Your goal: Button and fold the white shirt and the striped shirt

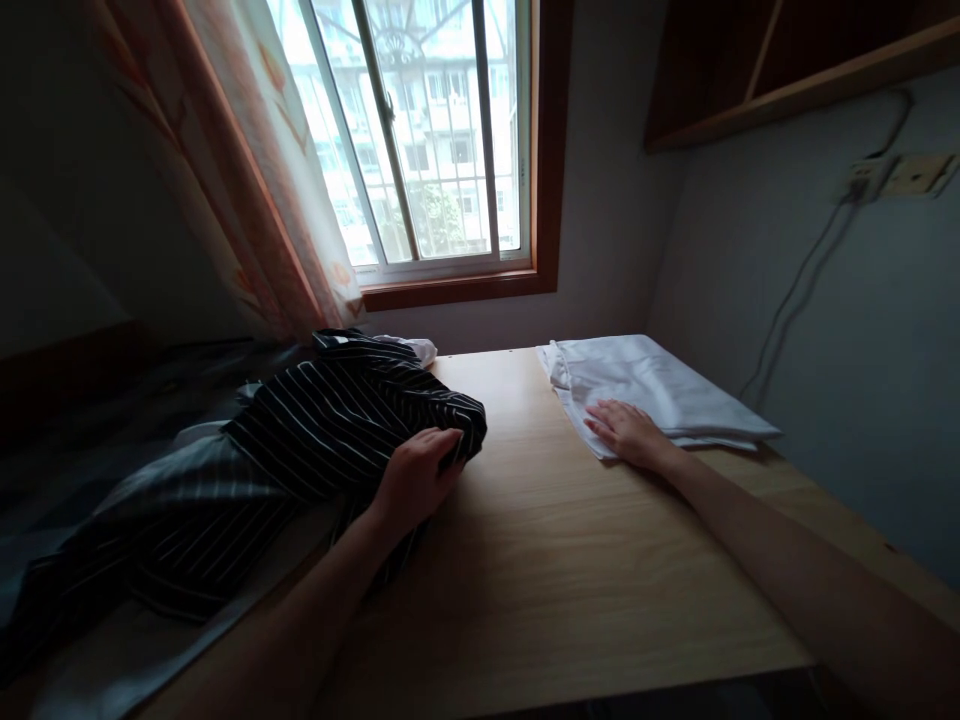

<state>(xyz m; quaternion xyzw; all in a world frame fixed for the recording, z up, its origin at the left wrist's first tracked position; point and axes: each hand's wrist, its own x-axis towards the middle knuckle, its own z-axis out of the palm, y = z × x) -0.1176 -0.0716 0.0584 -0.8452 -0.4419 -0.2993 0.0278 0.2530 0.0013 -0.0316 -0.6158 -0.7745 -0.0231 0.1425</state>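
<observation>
My left hand (420, 475) is closed on the near right edge of a black shirt with white stripes (322, 420), which lies bunched up at the left of the table. Its fingertips are partly hidden by the cloth and the thumb. My right hand (628, 432) lies flat, fingers stretched out, on the near left corner of a folded white garment (660, 385) at the table's back right. That garment sits in a flat, fairly neat stack, with a crumpled strip along its left edge.
The wooden table (525, 560) stands below a window (420, 140) with a flowered curtain (247, 170) at its left. More pale clothes lie under and behind the striped shirt. A shelf (802, 90) and a socket with a cable (862, 180) are on the right wall.
</observation>
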